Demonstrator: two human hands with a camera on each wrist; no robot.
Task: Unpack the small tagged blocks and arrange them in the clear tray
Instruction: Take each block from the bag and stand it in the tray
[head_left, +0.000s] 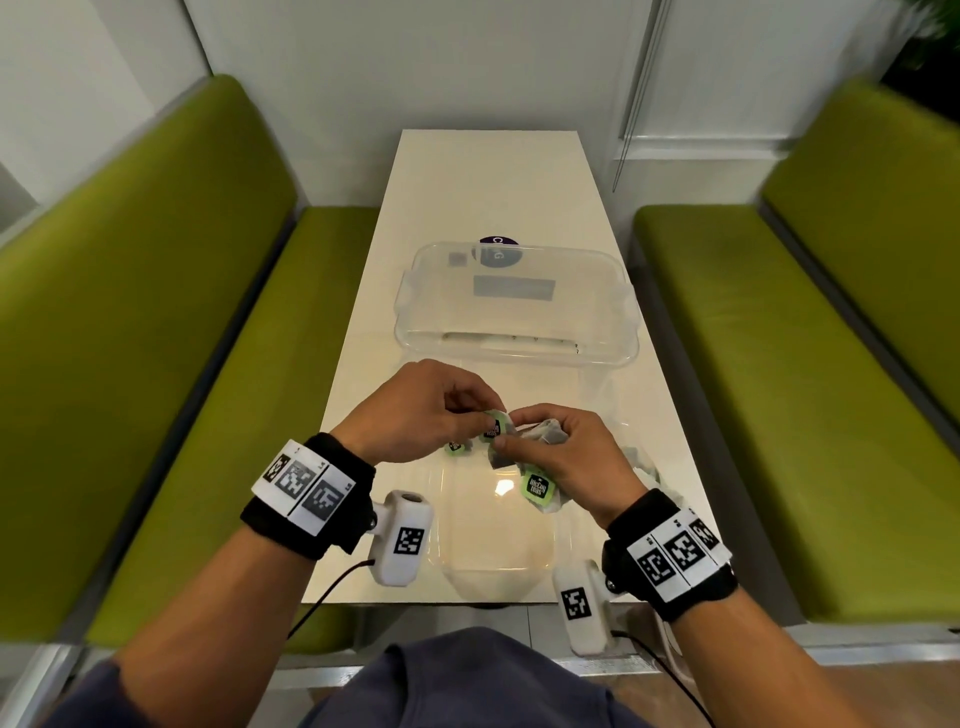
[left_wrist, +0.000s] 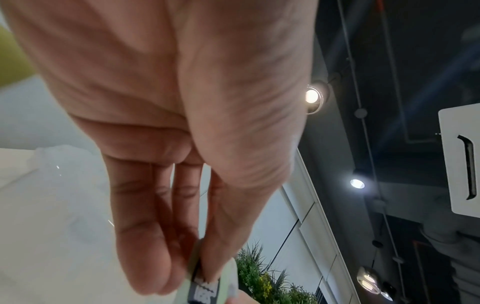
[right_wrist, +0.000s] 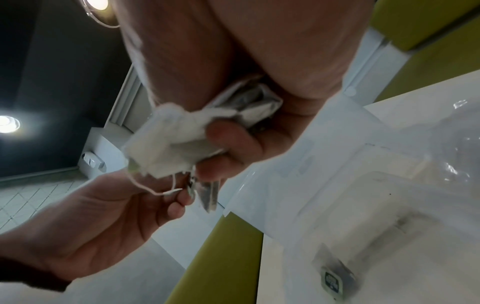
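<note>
While my left hand pinches one green paper tag between thumb and fingertips, my right hand is clenched around a bunch of tea bags, the task's small tagged blocks, with their white strings trailing loose between the two hands. A second green tag dangles just below my right palm, and a third lies under my left fingers; whether it rests on the worktop or hangs, I cannot tell. A thin clear wrapper is spread on the worktop beneath both hands. The clear tray stands beyond my fingertips, well apart from them, apparently holding no bags yet.

Risks, as I judge them:
- Strings look crossed near my left fingertips, so pulling the pinched tag away could drag several bags out of my right hand at once, or tighten a knot.
- A sharp tug might tear the tag from its string, or rip the soft paper of a bag and spill tea.
- My right hand's squeeze may crush or crease the bags, spoiling a neat arrangement.
- The dangling tag could snag on the wrapper and drag it toward the tray.
</note>
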